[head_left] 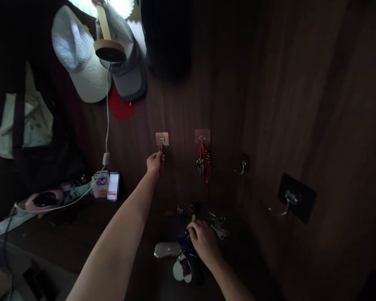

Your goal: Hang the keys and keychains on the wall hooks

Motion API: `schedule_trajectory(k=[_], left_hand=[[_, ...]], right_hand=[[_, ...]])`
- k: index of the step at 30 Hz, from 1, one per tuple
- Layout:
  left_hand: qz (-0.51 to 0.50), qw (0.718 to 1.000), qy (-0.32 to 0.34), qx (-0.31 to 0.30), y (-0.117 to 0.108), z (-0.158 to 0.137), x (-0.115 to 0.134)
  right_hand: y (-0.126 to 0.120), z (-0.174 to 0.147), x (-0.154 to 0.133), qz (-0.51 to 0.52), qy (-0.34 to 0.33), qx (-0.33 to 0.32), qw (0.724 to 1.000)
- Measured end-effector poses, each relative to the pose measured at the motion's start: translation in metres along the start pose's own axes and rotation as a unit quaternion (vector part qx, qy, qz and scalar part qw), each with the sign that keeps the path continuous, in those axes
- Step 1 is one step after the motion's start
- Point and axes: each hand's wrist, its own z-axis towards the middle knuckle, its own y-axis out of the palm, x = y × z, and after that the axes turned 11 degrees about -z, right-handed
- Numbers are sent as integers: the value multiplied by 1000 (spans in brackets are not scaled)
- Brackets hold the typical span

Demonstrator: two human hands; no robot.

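Head view, left hand [156,162], ring [160,148] partly hidden

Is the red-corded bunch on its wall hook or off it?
On. The bunch hangs directly below the hook, its red cords gathered at the top just under it.

Left hand [155,162] raised, fingertips at small metal ring [160,149] by wall hook [162,139] — right hand [205,242] low, beside keys [219,230]. Caps [84,67] upper left.
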Motion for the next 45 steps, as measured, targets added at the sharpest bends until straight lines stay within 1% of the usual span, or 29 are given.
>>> schedule_trajectory(k=[7, 13, 17, 23, 27, 31, 35, 37, 39, 40, 42, 45], left_hand=[[-9, 999, -49, 4, -6, 0, -15], [-17, 996, -89, -4, -18, -14, -31], [-32, 993, -117, -10, -35, -31, -41], [-38, 985, -168, -19, -68, -63, -58], [-20, 985, -173, -17, -90, -84, -69], [8, 987, -159, -17, -108, -102, -81], [47, 989, -133, -33, -117, -114, -93], [77, 989, -117, -54, -119, -117, -98], [141, 982, -89, -89, -120, -120, -102], [187, 974, -68, -112, -120, -121, -103], [290, 943, -9, -162, -119, -123, -105], [411, 877, 73, -239, -118, -128, -105]], right_hand=[[0, 0, -1, 19, 7, -7, 1000], [1, 1, 0, -1, 6, -6, 1000], [-3, 1, -2, 6, 9, -9, 1000], [-4, 0, -3, 15, 19, -11, 1000], [-2, 0, -2, 18, 24, -17, 999], [-3, 0, -2, 20, 24, -24, 999], [-3, 0, -2, 12, 25, -32, 999], [-3, 0, -2, 6, 25, -37, 999], [-2, 1, -2, 1, 25, -43, 999], [-2, 1, -2, 0, 26, -45, 999], [-2, 1, -2, 1, 27, -49, 998], [-2, 2, -2, 5, 28, -52, 998]])
